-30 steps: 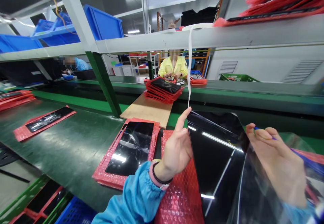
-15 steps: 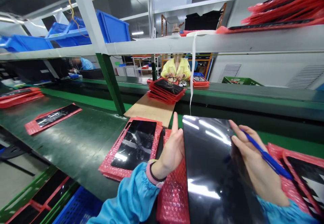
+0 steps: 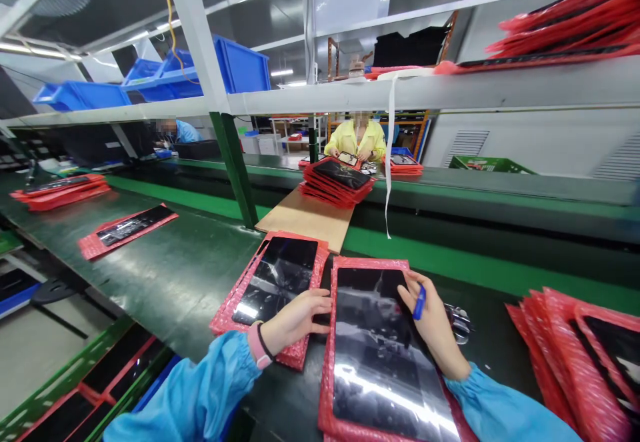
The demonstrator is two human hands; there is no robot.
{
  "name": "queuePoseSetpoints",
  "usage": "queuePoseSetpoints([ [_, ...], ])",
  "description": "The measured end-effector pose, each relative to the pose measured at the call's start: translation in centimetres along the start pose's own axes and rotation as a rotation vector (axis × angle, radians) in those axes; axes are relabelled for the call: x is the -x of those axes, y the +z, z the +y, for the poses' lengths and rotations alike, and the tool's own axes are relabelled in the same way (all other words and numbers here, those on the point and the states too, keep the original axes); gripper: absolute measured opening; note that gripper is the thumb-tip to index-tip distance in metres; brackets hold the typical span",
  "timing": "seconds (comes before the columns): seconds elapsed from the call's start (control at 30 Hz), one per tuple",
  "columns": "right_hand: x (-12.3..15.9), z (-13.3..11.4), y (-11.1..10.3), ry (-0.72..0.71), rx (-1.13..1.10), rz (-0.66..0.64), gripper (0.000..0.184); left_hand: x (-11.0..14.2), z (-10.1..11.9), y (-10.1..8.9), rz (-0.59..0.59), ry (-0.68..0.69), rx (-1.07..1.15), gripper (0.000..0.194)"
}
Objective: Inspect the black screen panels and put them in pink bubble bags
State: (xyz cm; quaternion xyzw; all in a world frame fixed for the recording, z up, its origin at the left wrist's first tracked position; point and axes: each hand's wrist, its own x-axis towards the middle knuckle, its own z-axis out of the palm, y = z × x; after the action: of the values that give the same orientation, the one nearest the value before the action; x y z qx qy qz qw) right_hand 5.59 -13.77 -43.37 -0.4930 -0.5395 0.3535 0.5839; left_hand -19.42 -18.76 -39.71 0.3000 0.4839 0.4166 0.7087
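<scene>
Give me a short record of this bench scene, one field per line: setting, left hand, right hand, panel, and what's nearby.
setting: green conveyor bench under white shelving
left hand: open, fingertips at the left edge of the black panel
right hand: holds a blue pen, resting on the panel
black panel: lies flat on red bubble wrap
nearby: second panel to the left; red stack to the right; person in yellow across the line

I count two black panels (image 3: 380,342) right under my hands, each on red bubble wrap. One blue pen (image 3: 419,303). Two co-workers (image 3: 358,137) across the belt.
</scene>
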Motion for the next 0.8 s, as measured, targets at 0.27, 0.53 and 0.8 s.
queuePoseSetpoints([
  [0.27, -0.5, 0.6, -5.3, -0.088, 0.259, 0.271, 0.053, -1.4, -0.1, 0.5, 0.035, -0.063, -0.207, 0.033],
  [0.53, -0.8, 4.7, -10.3, 0.087, 0.241, 0.219, 0.042, -1.8, 0.0, 1.3, -0.006, -0.083, -0.387, 0.043],
  [0.8, -0.1, 4.3, -9.9, 0.045, 0.232, 0.222, 0.037, -1.3, 1.5, 1.8, 0.034, 0.054, -0.372, 0.041],
])
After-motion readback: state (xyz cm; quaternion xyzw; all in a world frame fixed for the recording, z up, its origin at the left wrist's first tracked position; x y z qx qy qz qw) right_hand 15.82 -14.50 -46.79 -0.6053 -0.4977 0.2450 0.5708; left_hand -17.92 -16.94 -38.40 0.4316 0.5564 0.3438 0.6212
